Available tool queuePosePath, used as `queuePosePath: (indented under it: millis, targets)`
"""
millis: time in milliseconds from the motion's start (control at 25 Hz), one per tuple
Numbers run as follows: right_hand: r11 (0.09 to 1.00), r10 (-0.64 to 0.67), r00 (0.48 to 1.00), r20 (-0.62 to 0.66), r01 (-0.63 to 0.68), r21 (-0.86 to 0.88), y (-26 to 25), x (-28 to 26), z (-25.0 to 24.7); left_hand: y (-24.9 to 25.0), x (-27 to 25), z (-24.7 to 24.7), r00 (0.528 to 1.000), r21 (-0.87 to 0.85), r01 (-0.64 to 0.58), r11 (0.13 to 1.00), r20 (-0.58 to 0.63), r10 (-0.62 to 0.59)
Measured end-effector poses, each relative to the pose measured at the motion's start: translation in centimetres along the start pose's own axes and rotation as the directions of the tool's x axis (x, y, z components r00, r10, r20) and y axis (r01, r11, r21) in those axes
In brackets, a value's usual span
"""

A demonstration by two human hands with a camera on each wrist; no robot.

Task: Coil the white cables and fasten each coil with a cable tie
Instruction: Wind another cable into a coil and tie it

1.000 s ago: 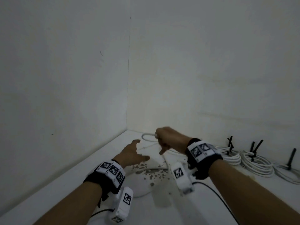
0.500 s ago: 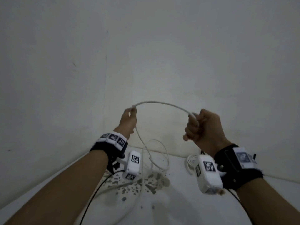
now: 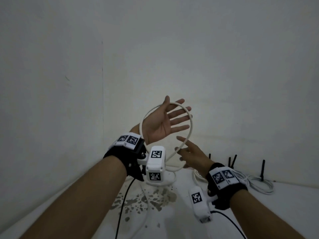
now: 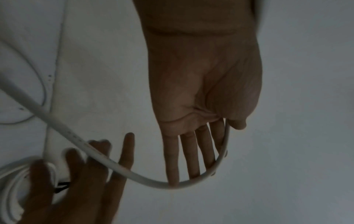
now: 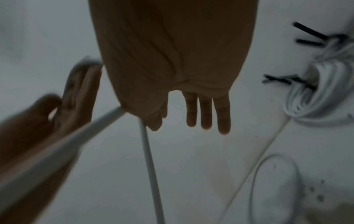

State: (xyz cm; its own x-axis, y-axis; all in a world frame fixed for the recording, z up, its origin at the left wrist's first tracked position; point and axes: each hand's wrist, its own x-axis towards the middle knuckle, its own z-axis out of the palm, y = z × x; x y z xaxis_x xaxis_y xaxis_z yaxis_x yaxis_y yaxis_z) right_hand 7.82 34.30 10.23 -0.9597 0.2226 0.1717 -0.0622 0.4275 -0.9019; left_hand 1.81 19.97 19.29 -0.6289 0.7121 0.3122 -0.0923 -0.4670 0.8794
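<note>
Since half a second earlier, both hands had let go their pinch on the white cable [image 3: 189, 133] and spread their fingers. Nearest, the right hand [image 3: 193, 156] reached forward with fingers straight, touching the cable's descending run. Beyond it the left hand [image 3: 163, 122] stood palm-up, fingers apart, the loop draped round it. Farther back on the table [image 3: 284, 204] lay tied coils [image 3: 259, 182] with black cable ties [image 3: 262, 169].

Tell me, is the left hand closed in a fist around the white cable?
No, the left hand has its fingers spread straight, and the white cable loops around it.
</note>
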Motion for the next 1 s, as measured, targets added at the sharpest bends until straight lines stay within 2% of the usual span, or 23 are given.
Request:
queuePosePath:
  millis: [40, 80, 160, 200, 240, 320, 360, 440, 520, 600, 680, 720, 800, 840, 880, 920, 960, 1000]
  targets:
    - [0.986, 0.020, 1.000, 0.008, -0.021, 0.163, -0.3, -0.4, -0.4, -0.3, -0.4, -0.4, 0.999, 0.019, 0.037, 0.999, 0.003, -0.037]
    - [0.934, 0.035, 0.996, 0.077, -0.060, 0.352, -0.5, -0.8, -0.9, -0.7, -0.8, -0.9, 0.997, 0.057, 0.076, 0.995, -0.003, -0.076]
    - [0.732, -0.013, 0.968, 0.249, -0.160, 0.662, -1.2, -2.0, -1.6, -1.6, -1.4, -2.0, 0.990, 0.159, 0.144, 0.977, -0.022, -0.142]
    - [0.684, -0.040, 0.965, 0.260, -0.163, 0.711, -1.6, -2.3, -2.0, -2.0, -1.5, -2.5, 0.985, 0.202, 0.171, 0.964, -0.039, -0.167]
    - [0.693, -0.033, 0.978, 0.205, -0.125, 0.710, -2.0, -2.2, -2.5, -2.4, -1.7, -2.9, 0.980, 0.250, 0.200, 0.948, -0.060, -0.191]
    - [0.778, -0.010, 0.999, -0.033, 0.029, 0.627, -2.6, -1.6, -3.5, -3.2, -2.2, -3.6, 0.954, 0.373, 0.301, 0.878, -0.113, -0.278]
    - [0.815, -0.003, 0.985, -0.170, 0.101, 0.570, -2.7, -1.1, -4.3, -3.6, -2.5, -3.9, 0.928, 0.402, 0.371, 0.837, -0.130, -0.349]
    - [0.899, -0.036, 0.911, -0.411, 0.209, 0.384, -2.5, 0.0, -6.4, -4.6, -3.0, -4.7, 0.883, 0.319, 0.467, 0.824, -0.116, -0.455]
    - [0.965, -0.082, 0.806, -0.587, 0.211, 0.155, -1.9, 0.9, -8.8, -5.7, -3.4, -5.4, 0.877, 0.187, 0.481, 0.857, -0.110, -0.468]
    - [0.984, -0.119, 0.687, -0.717, 0.175, 0.005, -1.6, 1.4, -10.9, -7.0, -3.9, -5.6, 0.870, 0.208, 0.493, 0.845, -0.120, -0.478]
    - [0.984, -0.135, 0.599, -0.789, 0.173, -0.037, -1.5, 1.6, -12.4, -8.6, -3.9, -5.8, 0.875, 0.242, 0.483, 0.842, -0.172, -0.453]
    - [0.982, -0.160, 0.563, -0.810, 0.172, -0.075, -1.5, 1.5, -12.7, -9.2, -3.7, -5.9, 0.884, 0.195, 0.456, 0.868, -0.206, -0.419]
    - [0.949, -0.314, 0.496, -0.809, 0.155, -0.274, -0.9, 0.5, -12.7, -10.0, -2.8, -6.0, 0.905, -0.054, 0.344, 0.937, -0.248, -0.347]
    - [0.903, -0.417, 0.509, -0.753, 0.141, -0.405, -0.5, -0.3, -12.3, -10.0, -2.3, -5.9, 0.916, -0.197, 0.265, 0.944, -0.256, -0.310]
    - [0.834, -0.495, 0.599, -0.630, 0.122, -0.538, -0.1, -1.3, -11.6, -10.0, -1.8, -5.6, 0.928, -0.317, 0.182, 0.931, -0.259, -0.269]
    - [0.748, -0.494, 0.744, -0.450, 0.099, -0.657, 0.2, -2.3, -10.7, -9.9, -1.3, -5.2, 0.938, -0.396, 0.104, 0.912, -0.267, -0.223]
    - [0.655, -0.400, 0.882, -0.250, 0.084, -0.751, 0.5, -3.3, -9.9, -9.9, -0.8, -4.8, 0.944, -0.436, 0.032, 0.899, -0.282, -0.171]
    - [0.571, -0.242, 0.968, -0.066, 0.087, -0.816, 0.9, -4.3, -9.0, -10.0, -0.4, -4.3, 0.946, -0.448, -0.023, 0.894, -0.300, -0.125]
